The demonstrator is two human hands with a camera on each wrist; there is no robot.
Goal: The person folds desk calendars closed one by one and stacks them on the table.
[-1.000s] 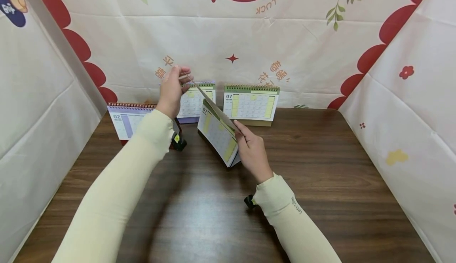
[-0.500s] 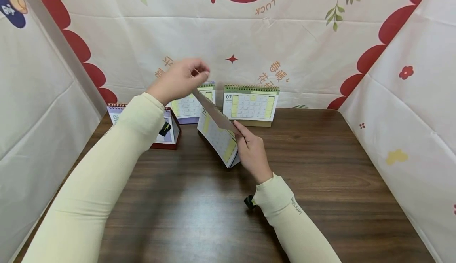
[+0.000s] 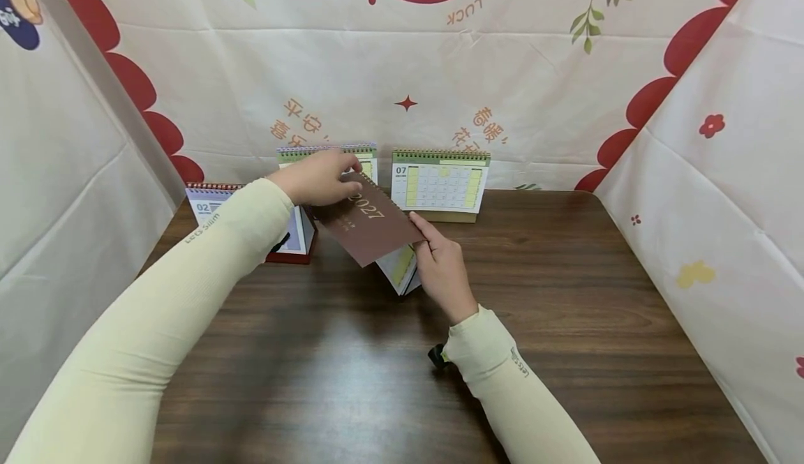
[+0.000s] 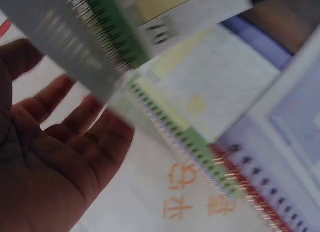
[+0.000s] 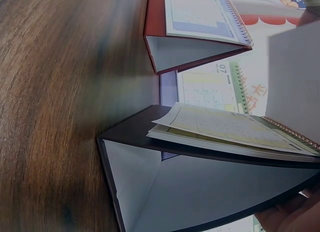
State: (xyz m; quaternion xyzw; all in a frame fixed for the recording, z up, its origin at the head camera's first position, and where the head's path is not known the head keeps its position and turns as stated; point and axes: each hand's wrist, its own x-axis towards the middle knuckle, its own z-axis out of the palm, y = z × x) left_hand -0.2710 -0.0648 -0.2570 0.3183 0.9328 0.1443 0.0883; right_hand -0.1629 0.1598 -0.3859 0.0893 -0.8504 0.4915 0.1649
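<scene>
In the middle of the table a desk calendar (image 5: 210,187) with a dark stand is turned at an angle. Its brown cover sheet (image 3: 358,223), printed 2027, hangs over the front and hides most of the white calendar pages (image 5: 225,127). My right hand (image 3: 444,272) grips the calendar's top right corner, thumb in front and fingers behind. At the cover's upper left is my left hand (image 3: 320,176); in the left wrist view its loosely bent fingers (image 4: 112,137) lie along the edge of the blurred grey sheet, not closed round it.
Behind stand a green-topped calendar (image 3: 441,179) showing 07 and another on a purple stand (image 5: 169,89), partly hidden by my left hand. A red-based calendar (image 3: 289,257) stands at the left, partly covered by my sleeve. A printed cloth (image 3: 534,101) hangs behind the table.
The cover sheet has swung over from edge-on to lying across the calendar's front, its printed face now showing. My left hand has moved right and down with it; the right hand stays put.
</scene>
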